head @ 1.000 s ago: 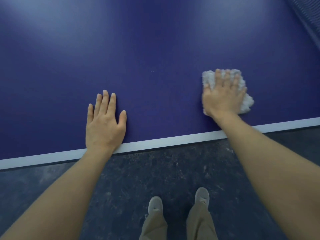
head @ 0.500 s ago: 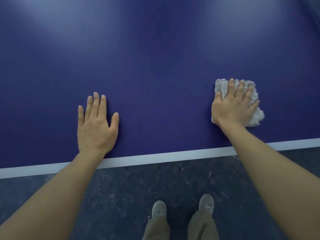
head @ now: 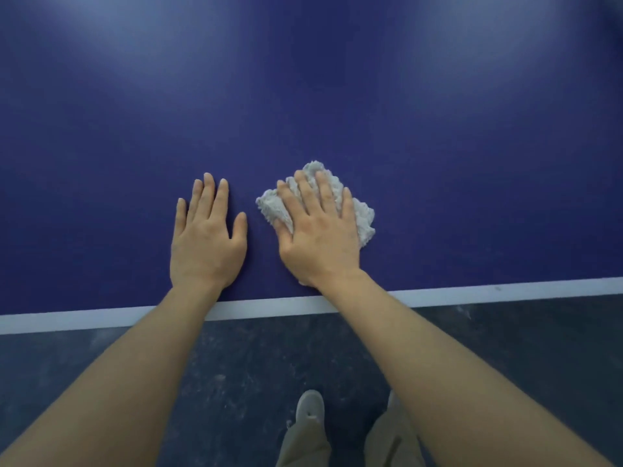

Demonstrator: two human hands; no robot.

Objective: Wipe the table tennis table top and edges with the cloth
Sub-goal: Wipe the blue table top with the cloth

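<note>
1. While the right hand (head: 320, 237) is pressing flat on the crumpled off-white terry cloth (head: 362, 214), fingers straight and spread, it is not gripping anything; a flat palm is spreading load over the whole pad, which looks like the reason for that hold.
2. Cloth is lying on the dark blue table tennis table top (head: 337, 96), mostly under the right palm, with fabric poking out past the fingertips and on both sides of the hand.
3. Left hand (head: 205, 241) is lying open and flat on the bare blue surface, just beside the cloth and not touching it. Judging by the posture, it is bracing the lean over the table, not wiping.
4. White edge stripe (head: 84, 318) is running just behind both wrists, with the forearms crossing it. Cloth is sitting ahead of it, so the stripe and the table edge are not being wiped right now.
5. Dark speckled floor (head: 219, 382) is showing below the edge, with a grey shoe (head: 310, 407) and khaki trousers (head: 303, 446) between the forearms, so the person is standing close up.
6. Judgement: mid top-surface pass; most of the top lies beyond the fingertips, and edges look like they are still to do.
</note>
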